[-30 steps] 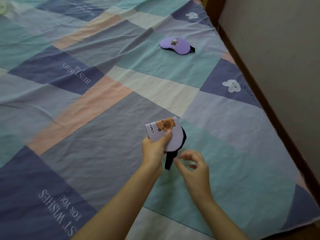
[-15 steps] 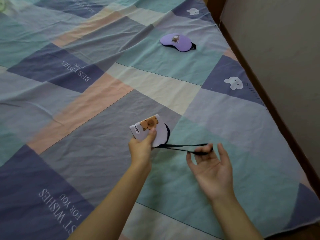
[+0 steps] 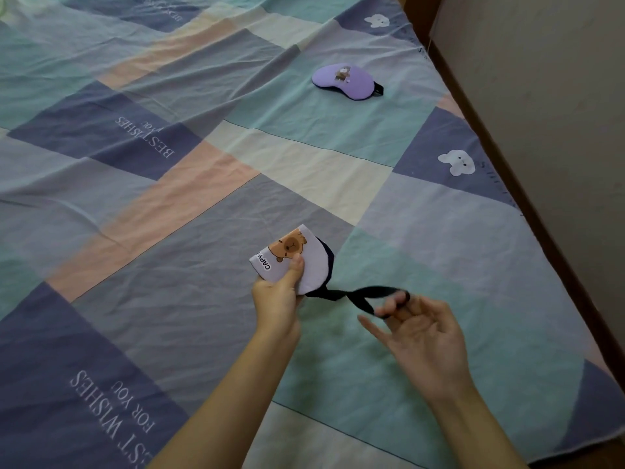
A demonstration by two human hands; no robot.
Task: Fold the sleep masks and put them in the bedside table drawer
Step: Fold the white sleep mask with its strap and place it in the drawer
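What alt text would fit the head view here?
A person's left hand pinches a folded white sleep mask with a capybara print over a patchwork bedsheet, while the right hand holds its black strap stretched sideways, looped over the fingers. A purple sleep mask lies flat farther away on the bedsheet.

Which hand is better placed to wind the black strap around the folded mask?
Probably the right hand: its fingers hook the loop of the black strap, while the left hand grips the folded mask and should keep it folded.

"CAPY": folded mask [image 3: 314, 262]; "BEST WISHES FOR YOU": bedsheet [image 3: 189, 252] (upside down).
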